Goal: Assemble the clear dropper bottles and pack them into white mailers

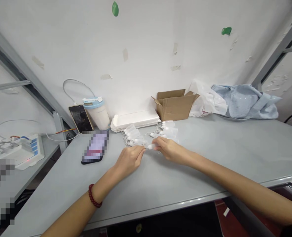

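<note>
My left hand (130, 158) and my right hand (167, 149) meet over the grey table (210, 158), fingertips close together. Between them is a small white plastic piece on a thin white string (149, 146); my right hand pinches the piece and my left hand pinches the string end. Just behind lie two heaps of similar white pieces with strings, one heap (133, 134) on the left and another heap (167, 130) on the right. A red bead bracelet (93, 197) sits on my left wrist.
A phone (96, 150) lies flat to the left. Against the wall stand a second phone (81, 118), a white-and-blue cup (97, 112), a stack of white trays (136, 119), an open cardboard box (174, 104), a plastic bag (206, 100) and blue cloth (247, 100). A power strip (24, 151) sits far left.
</note>
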Motion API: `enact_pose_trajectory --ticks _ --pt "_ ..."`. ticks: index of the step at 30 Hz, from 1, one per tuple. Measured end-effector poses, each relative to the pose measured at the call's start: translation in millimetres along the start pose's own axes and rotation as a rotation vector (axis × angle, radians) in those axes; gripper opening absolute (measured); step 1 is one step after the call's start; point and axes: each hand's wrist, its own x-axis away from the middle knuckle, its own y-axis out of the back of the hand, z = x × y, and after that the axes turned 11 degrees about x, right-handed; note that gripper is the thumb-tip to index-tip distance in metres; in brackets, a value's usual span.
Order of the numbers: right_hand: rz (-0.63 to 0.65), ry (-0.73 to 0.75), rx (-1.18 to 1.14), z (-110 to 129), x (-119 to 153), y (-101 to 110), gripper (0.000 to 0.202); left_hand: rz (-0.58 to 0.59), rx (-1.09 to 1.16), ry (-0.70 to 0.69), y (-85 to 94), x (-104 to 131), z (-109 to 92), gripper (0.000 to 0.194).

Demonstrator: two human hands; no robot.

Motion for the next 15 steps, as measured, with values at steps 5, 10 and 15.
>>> enact_pose_trajectory --ticks 5,10,15 --pt "-0.005 0.02 0.015 0.5 1.5 -5.3 0.01 0.033 -0.046 -0.016 0.2 1.1 -4.6 0.026" --pt "0.014 0.011 0.019 2.9 2.2 -7.0 0.012 0.041 -0.037 -0.01 -0.6 2.4 -6.2 0.026" --pt "0.001 0.008 0.02 5.3 2.6 -7.8 0.011 0.04 -0.022 0.001 -1.3 4.4 -7.0 0.025"
